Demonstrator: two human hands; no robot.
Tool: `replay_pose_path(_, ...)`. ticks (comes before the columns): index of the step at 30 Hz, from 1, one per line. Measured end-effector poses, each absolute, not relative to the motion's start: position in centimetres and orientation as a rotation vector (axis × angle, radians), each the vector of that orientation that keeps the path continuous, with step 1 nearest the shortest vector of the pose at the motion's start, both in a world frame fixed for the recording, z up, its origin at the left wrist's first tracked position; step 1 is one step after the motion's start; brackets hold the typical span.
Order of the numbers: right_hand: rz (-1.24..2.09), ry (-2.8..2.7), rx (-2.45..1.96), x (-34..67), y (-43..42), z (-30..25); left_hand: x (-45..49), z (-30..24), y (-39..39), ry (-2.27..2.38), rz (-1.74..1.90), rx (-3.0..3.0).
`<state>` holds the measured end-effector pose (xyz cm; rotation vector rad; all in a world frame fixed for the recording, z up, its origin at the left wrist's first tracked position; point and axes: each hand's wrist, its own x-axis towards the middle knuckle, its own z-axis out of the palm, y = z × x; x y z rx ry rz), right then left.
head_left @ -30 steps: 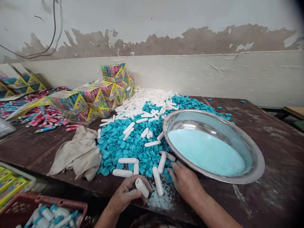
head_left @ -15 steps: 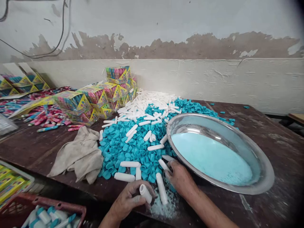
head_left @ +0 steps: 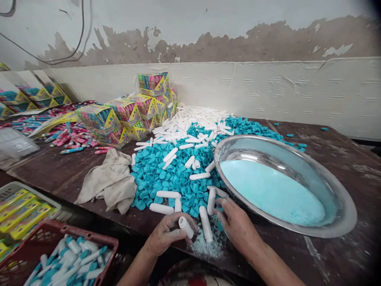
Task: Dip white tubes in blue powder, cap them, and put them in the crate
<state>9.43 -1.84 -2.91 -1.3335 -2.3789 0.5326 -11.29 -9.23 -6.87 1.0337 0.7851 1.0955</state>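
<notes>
My left hand is closed around a white plastic tube, its open neck pointing up and to the left. My right hand is over the table beside the metal basin, fingers loosely bent and apart, with no object visible in its grasp. Close to its fingertips lies a white tube, and a teal cap shows partly under the fingers. Between the hands another white tube rests with its lower end in spilled pale blue powder. Beyond them spreads a heap of teal caps with white tubes scattered on it.
A wide metal basin of pale blue powder stands at right. A crumpled cloth lies left of the caps. Packed display boxes are stacked behind. A red crate with capped tubes sits below the table's left edge.
The view has shifted, bringing more of the red crate into sight. My right hand has drawn back slightly from the tube near its fingertips, which has turned more upright. The left hand keeps its tube.
</notes>
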Motion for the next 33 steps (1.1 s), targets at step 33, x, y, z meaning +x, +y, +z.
replay_pose_path(33, -0.14, -2.549, -1.116, 8.8, -0.5, -5.5, -11.0, -6.0, -9.2, 0.903, 1.084, 1.084)
